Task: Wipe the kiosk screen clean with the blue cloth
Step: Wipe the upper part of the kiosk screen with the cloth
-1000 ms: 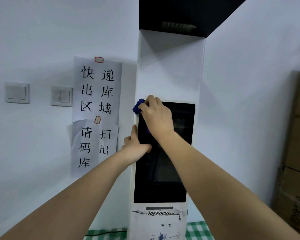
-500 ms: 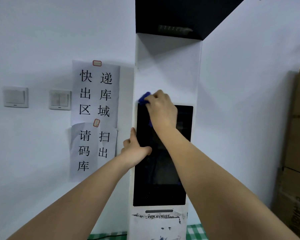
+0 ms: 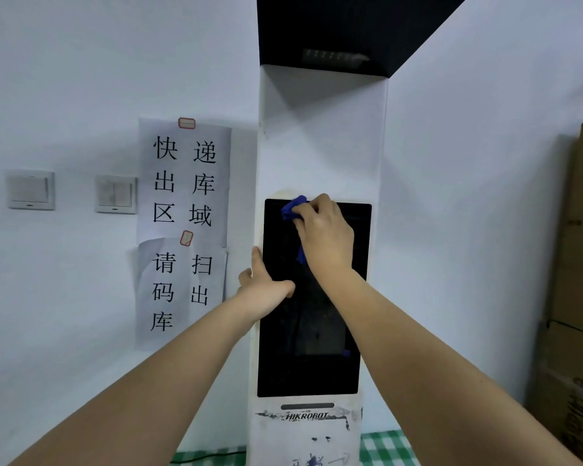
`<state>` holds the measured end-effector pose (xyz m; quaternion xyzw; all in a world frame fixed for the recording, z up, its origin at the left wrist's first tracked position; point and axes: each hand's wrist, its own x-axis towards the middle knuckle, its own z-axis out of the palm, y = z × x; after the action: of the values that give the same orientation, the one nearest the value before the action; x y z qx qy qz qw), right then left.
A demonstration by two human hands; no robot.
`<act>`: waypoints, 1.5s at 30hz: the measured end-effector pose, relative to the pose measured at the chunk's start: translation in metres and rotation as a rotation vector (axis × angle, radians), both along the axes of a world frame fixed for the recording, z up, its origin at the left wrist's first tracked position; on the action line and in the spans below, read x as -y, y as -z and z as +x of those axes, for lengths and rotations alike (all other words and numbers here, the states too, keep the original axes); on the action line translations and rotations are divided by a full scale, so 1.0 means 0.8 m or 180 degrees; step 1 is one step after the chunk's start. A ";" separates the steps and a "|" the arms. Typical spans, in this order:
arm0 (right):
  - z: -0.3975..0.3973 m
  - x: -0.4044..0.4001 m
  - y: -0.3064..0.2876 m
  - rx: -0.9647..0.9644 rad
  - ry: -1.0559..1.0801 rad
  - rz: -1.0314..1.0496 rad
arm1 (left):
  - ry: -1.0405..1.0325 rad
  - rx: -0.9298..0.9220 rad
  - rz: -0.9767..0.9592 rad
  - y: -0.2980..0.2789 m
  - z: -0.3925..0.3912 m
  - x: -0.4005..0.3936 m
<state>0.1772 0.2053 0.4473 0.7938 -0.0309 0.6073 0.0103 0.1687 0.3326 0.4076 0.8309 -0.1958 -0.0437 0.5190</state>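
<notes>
White wall (image 3: pixel 81 79) at back, with the kiosk (image 3: pixel 320 146) upright against it.
Cloth (image 3: pixel 293 207), blue: bunched in the curled fingers of the right hand (image 3: pixel 323 233), pressed near the top-left corner of the screen (image 3: pixel 317 364), poking out past the fingertips.
Screen: dark, under both hands.
Left hand (image 3: pixel 265 287): below the right, gripping the kiosk's left edge, thumb across the glass.
Signs (image 3: pixel 186 179): paper, left of the left hand.
Switches (image 3: pixel 31 190): farther left.
Boxes (image 3: pixel 579 264): stacked, well right of the right hand.

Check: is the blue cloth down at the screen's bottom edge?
No, the right hand holds the blue cloth against the kiosk screen near its top edge, left of centre.
</notes>
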 end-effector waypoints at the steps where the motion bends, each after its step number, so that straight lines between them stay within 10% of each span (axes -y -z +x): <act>1: 0.000 0.005 -0.001 -0.0085 0.0009 -0.0331 | -0.0044 0.0006 -0.0012 0.001 0.001 0.002; 4: -0.010 0.031 -0.017 -0.0261 0.0174 -0.0756 | -0.0153 0.0026 -0.0011 0.003 0.002 0.009; 9: -0.015 0.031 -0.009 -0.0027 0.0216 0.0443 | -0.0258 0.0069 0.0058 -0.001 -0.001 0.015; 15: -0.016 0.038 0.004 -0.0281 0.0067 -0.0562 | -0.0295 0.0096 0.0047 -0.002 -0.002 0.022; 21: -0.017 0.031 0.003 0.0099 0.0154 0.0754 | -0.0166 0.0122 0.0127 0.001 0.003 0.014; 26: -0.015 0.040 0.012 -0.0245 0.0035 -0.0505 | -0.0138 0.0116 0.0175 0.001 0.005 0.012; 32: -0.023 0.044 -0.001 0.0215 0.0039 0.0892 | -0.0134 0.0121 0.0170 0.003 0.004 0.012; 38: -0.020 0.048 0.023 -0.0315 0.0070 -0.0575 | -0.0143 0.0139 0.0196 0.003 0.004 0.011; 45: -0.025 0.043 0.005 0.0187 0.0040 0.0960 | -0.0120 0.0148 0.0208 0.005 0.005 0.009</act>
<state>0.1569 0.1705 0.4431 0.7680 -0.1271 0.6186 -0.1062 0.1727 0.3254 0.4033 0.8517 -0.1906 -0.0210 0.4876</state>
